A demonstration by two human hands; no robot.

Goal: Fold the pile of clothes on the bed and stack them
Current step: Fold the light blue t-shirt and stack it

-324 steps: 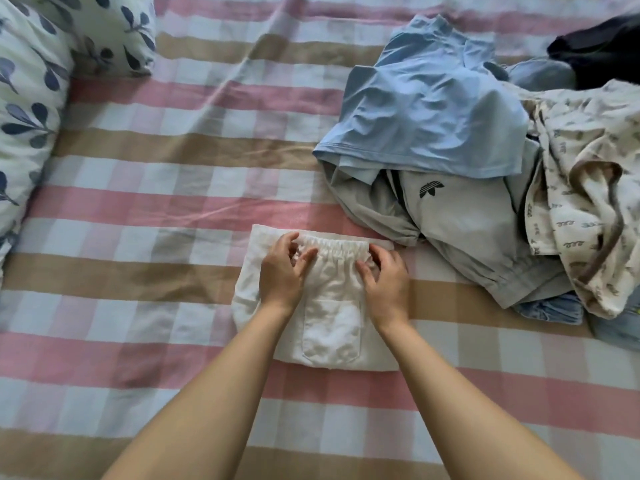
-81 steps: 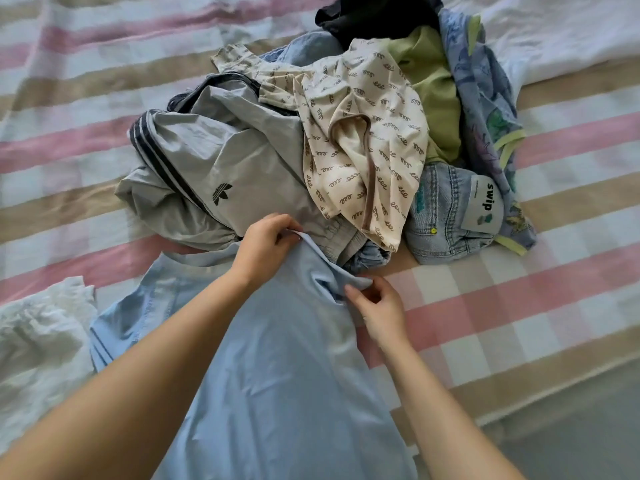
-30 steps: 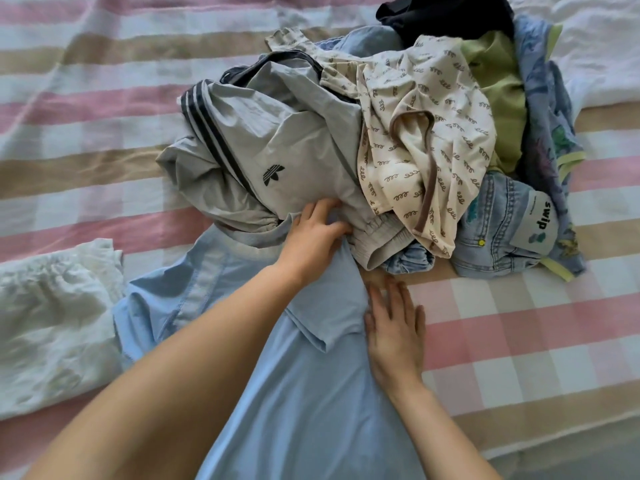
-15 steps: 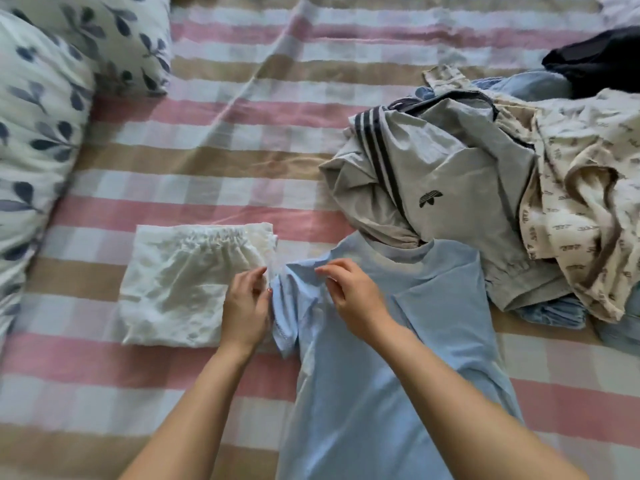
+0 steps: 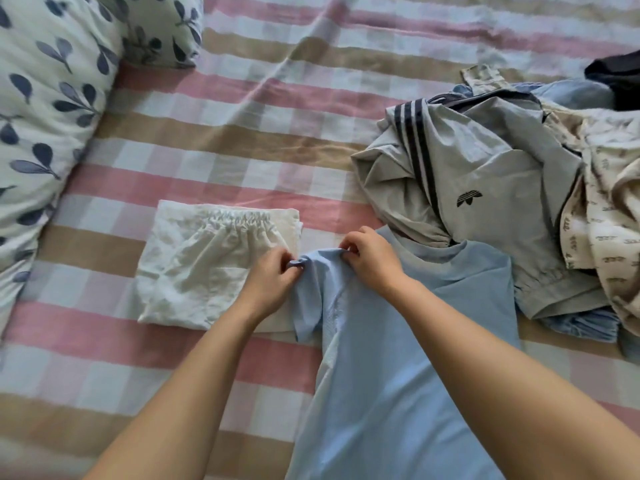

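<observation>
Blue shirt (image 5: 398, 375) stays beside the white shorts (image 5: 207, 265). Our left hand (image 5: 273, 282) and right hand (image 5: 372, 263) have closed, pinching its sleeve.

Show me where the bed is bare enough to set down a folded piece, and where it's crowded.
Bare checked sheet lies beyond the folded white shorts, between the pillow and the grey jacket; another patch lies nearer than the shorts, left of the light blue T-shirt. The right side is crowded with heaped clothes.

A bed sheet (image 5: 242, 143) checked in pink, tan and white, with leaf-printed pillows (image 5: 45, 116) at the left.
</observation>
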